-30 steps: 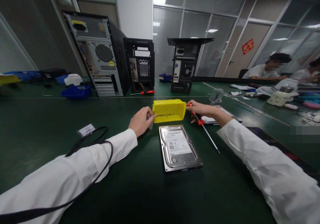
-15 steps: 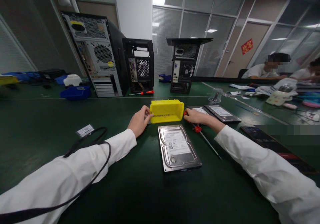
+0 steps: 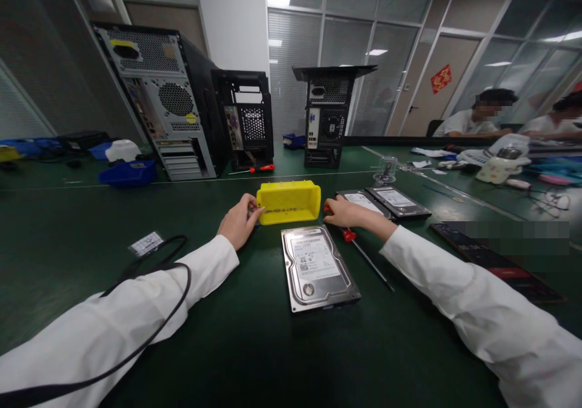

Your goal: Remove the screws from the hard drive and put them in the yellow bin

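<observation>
Bearing an unreadable label (image 3: 315,256), one drive (image 3: 321,274) lies near the yellow bin (image 3: 288,198).

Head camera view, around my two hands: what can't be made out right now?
All in the head view:
Most of the screwdriver handle: covered by the right hand.
Whether the left hand grips the yellow bin or only touches it: its own fingers hide the contact.
Small dark bits inside that bin: too small to identify.
Fine print on the nearest hard drive: too small to read.
</observation>
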Available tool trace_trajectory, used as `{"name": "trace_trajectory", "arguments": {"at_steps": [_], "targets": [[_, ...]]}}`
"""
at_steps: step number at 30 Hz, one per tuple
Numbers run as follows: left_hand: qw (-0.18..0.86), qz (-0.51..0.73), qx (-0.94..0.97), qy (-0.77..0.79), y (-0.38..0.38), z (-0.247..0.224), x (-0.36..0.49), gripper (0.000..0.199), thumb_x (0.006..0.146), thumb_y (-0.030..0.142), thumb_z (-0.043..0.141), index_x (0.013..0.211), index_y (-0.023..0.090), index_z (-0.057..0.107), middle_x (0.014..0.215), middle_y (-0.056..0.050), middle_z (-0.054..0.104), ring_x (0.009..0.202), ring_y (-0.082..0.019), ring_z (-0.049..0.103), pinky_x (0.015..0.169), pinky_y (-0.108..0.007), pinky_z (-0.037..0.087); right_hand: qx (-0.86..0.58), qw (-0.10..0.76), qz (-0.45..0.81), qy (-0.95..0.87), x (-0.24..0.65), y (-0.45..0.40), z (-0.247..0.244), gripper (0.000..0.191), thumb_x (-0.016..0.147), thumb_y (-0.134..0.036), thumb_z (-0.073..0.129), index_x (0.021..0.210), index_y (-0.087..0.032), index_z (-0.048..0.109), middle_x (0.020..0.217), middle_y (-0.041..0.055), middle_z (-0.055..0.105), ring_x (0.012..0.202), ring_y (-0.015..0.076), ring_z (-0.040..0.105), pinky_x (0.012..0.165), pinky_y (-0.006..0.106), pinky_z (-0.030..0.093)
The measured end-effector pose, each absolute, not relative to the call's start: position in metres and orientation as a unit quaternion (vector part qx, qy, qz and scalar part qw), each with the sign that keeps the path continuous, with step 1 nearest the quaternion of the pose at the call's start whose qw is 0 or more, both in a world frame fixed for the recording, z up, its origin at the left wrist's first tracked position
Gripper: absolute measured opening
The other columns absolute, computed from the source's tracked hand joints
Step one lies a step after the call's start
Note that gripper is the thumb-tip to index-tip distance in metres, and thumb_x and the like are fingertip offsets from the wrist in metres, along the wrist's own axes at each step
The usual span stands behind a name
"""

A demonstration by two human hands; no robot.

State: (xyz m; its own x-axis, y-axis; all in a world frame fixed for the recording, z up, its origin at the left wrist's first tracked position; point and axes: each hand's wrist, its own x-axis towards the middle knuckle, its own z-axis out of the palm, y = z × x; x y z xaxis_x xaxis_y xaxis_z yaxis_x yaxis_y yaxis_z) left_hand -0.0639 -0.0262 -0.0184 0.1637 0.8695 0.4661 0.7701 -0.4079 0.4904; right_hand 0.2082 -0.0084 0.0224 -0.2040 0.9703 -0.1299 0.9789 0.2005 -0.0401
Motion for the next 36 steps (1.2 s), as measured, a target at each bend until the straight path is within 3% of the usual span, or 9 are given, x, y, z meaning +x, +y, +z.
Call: {"name": "trace_trajectory", "arguments": {"at_steps": [9,14,18,21,24,28,33,36], "targets": [[0.074,0.372,0.764,0.522,-0.025,-0.019,-0.062,0.013,0.086,0.033,0.045,0.087,0.021,0.039,0.082,-0.001,0.054,0.065,-0.018,0.058,0.061,-0.028,0.042,0.601,0.033,-0.065,0.796,0.208,-0.003,0.022,0.031,0.089,-0.03,0.051,0.116,-0.013,0.053,0.115,0.0098,0.055,0.098,0.0192,0.057,0.082,0.039,0.05],[0.069,0.389,0.762,0.513,-0.025,-0.02,-0.06,0.016,0.085,0.032,0.05,0.089,0.02,0.041,0.081,-0.001,0.054,0.069,-0.017,0.058,0.06,-0.026,0.044,0.584,-0.013,-0.08,0.808,0.212,-0.013,0.055,0.028,0.089,-0.03,0.052,0.11,-0.013,0.056,0.109,0.0089,0.059,0.095,0.0179,0.059,0.082,0.038,0.05],[0.004,0.473,0.713,0.517,-0.029,-0.007,-0.059,0.026,0.085,0.035,0.052,0.1,0.018,0.039,0.093,-0.005,0.047,0.082,-0.018,0.054,0.059,-0.024,0.043,0.557,-0.112,-0.092,0.818,0.219,-0.03,0.097,0.032,0.088,-0.031,0.05,0.107,-0.009,0.062,0.1,0.0118,0.065,0.081,0.0168,0.063,0.07,0.029,0.052],[-0.067,0.524,0.718,0.453,-0.037,0.006,-0.059,0.014,0.088,0.032,0.049,0.089,0.018,0.045,0.083,-0.001,0.047,0.072,-0.015,0.05,0.059,-0.023,0.041,0.492,-0.144,-0.127,0.849,0.213,-0.04,0.107,0.032,0.09,-0.029,0.045,0.112,-0.012,0.06,0.099,0.008,0.067,0.079,0.0126,0.063,0.065,0.022,0.052],[-0.04,0.428,0.807,0.405,-0.048,0.011,-0.056,0.014,0.09,0.031,0.046,0.085,0.018,0.049,0.074,0.001,0.052,0.066,-0.013,0.052,0.061,-0.022,0.041,0.438,-0.143,-0.122,0.879,0.195,-0.04,0.093,0.025,0.087,-0.024,0.05,0.104,-0.013,0.066,0.094,0.0056,0.068,0.079,0.0119,0.062,0.069,0.022,0.049],[-0.027,0.233,0.851,0.471,-0.056,0.005,-0.049,0.027,0.094,0.034,0.039,0.083,0.02,0.059,0.075,-0.001,0.064,0.067,-0.015,0.058,0.062,-0.024,0.04,0.407,-0.123,-0.074,0.902,0.165,-0.024,0.061,0.022,0.086,-0.02,0.052,0.101,-0.011,0.067,0.078,0.0051,0.066,0.07,0.0128,0.06,0.071,0.029,0.047],[-0.039,0.182,0.817,0.546,-0.051,-0.003,-0.047,0.028,0.091,0.035,0.04,0.084,0.022,0.063,0.074,-0.003,0.068,0.067,-0.022,0.063,0.052,-0.025,0.035,0.407,-0.091,-0.042,0.908,0.142,0.002,0.031,0.028,0.09,-0.03,0.05,0.111,-0.012,0.056,0.107,0.0083,0.059,0.094,0.0176,0.059,0.082,0.038,0.05],[-0.034,0.165,0.805,0.568,-0.047,-0.006,-0.048,0.025,0.09,0.036,0.042,0.089,0.023,0.063,0.078,-0.002,0.069,0.07,-0.023,0.065,0.052,-0.025,0.035,0.417,-0.074,-0.03,0.905,0.136,0.014,0.019,0.03,0.089,-0.029,0.051,0.114,-0.013,0.054,0.113,0.0095,0.056,0.099,0.0192,0.058,0.084,0.04,0.049]]}}
